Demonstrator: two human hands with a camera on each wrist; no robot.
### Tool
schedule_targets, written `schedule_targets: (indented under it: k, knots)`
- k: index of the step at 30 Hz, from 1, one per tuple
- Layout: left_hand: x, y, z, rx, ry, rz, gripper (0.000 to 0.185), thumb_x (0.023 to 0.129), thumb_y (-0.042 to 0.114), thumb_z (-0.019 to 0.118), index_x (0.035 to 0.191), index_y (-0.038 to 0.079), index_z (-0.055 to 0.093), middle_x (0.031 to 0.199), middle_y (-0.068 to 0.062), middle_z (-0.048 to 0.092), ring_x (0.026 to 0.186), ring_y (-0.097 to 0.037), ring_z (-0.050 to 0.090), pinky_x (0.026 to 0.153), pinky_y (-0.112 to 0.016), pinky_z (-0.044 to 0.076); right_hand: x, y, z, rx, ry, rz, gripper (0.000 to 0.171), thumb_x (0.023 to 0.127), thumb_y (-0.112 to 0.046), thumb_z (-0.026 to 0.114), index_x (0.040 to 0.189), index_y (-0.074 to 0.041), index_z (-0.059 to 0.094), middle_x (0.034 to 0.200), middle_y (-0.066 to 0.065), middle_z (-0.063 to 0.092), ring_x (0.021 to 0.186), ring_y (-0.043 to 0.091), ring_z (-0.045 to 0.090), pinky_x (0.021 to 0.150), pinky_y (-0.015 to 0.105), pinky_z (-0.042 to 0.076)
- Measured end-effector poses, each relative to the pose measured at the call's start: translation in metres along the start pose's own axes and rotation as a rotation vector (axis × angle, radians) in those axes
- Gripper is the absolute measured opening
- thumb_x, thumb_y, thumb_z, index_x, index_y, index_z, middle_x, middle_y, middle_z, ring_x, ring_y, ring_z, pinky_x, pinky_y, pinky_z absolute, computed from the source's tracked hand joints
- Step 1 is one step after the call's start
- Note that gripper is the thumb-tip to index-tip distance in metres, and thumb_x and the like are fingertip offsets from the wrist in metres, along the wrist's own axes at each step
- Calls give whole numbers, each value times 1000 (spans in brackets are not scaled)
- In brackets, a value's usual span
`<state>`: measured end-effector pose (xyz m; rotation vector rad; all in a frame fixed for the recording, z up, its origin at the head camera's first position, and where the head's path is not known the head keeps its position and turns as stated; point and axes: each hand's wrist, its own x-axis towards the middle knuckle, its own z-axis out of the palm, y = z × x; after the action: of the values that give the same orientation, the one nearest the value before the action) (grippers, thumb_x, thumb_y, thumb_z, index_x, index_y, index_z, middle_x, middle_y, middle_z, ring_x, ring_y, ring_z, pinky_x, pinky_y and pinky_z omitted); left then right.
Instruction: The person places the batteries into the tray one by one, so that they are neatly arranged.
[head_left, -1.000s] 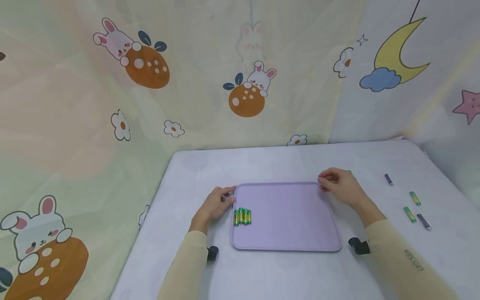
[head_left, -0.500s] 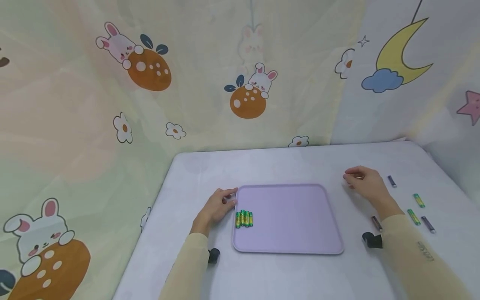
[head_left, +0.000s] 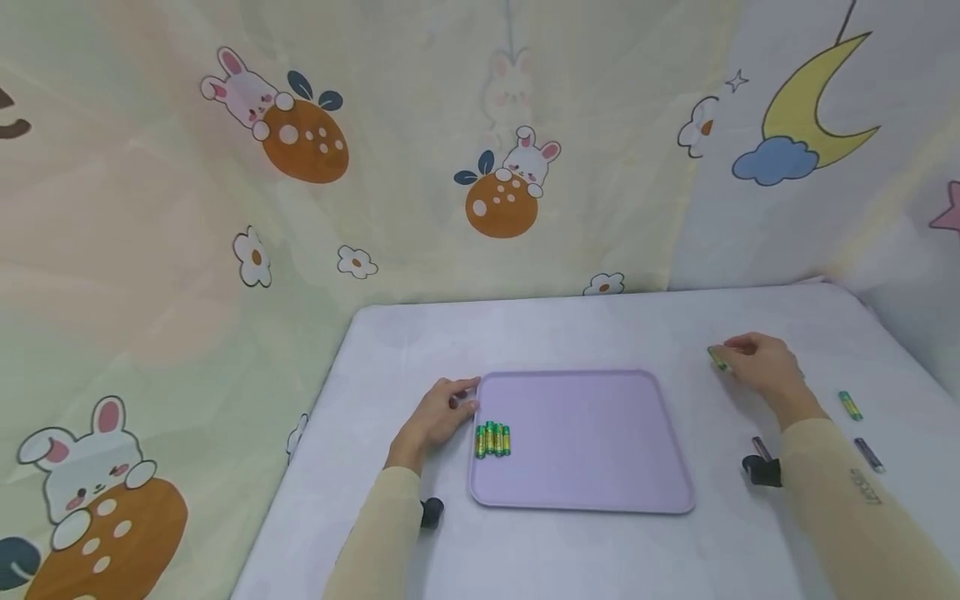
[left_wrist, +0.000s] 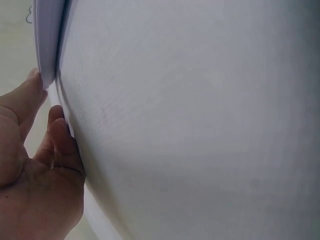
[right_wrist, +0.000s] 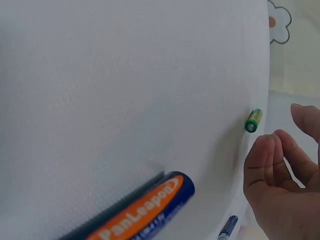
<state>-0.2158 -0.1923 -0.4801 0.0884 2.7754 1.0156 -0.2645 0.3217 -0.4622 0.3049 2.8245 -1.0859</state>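
Note:
In the head view my left hand (head_left: pixel 435 421) is at the left side of a lilac tray (head_left: pixel 585 494), its fingertips at the rim. The left wrist view shows these fingers touching the tray's edge (left_wrist: pixel 46 45). Several green-and-yellow batteries (head_left: pixel 491 439) lie side by side at the tray's left. My right hand (head_left: pixel 768 371) hovers over the table right of the tray, beside a single green battery (head_left: pixel 718 359). In the right wrist view, its thumb and fingers (right_wrist: pixel 260 162) are apart with nothing between them, and the green battery (right_wrist: pixel 253 121) lies just beyond.
A blue-and-orange battery (right_wrist: pixel 145 207) lies under my right wrist, partly hidden in the head view. Another dark battery (head_left: pixel 868 455) and a green one (head_left: pixel 851 405) lie further right. A smaller-looking blue battery (right_wrist: pixel 228 227) shows low in the right wrist view.
My right hand has moved right, away from the tray's far right corner, and a green battery now shows left of its fingertips. My left hand has stayed at the tray's rim.

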Motion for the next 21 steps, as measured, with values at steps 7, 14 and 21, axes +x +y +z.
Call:
schedule_targets:
  k: [7, 14, 21]
  knots:
    - [0, 0, 0, 2, 9, 14, 47, 101, 28, 67, 147, 28, 58, 124, -4, 58, 102, -19, 50, 87, -38, 44, 15, 11, -1, 25, -83, 81, 81, 104, -58, 42, 146, 11, 42, 131, 31, 57, 116, 45, 55, 96, 62, 42]
    - [-1, 3, 1, 1, 7, 2, 48, 101, 29, 67, 148, 28, 58, 124, -4, 57, 104, -21, 51, 88, -40, 45, 24, 14, -13, 106, -153, 107, 84, 101, -57, 53, 144, 14, 45, 95, 6, 76, 90, 18, 69, 94, 50, 49]
    - [0, 0, 1, 16, 15, 17, 47, 101, 28, 67, 147, 27, 58, 123, -5, 57, 103, -21, 51, 88, -40, 45, 14, 3, -10, -22, -97, 51, 75, 99, -55, 57, 133, 13, 54, 125, 33, 60, 116, 51, 51, 98, 65, 39]
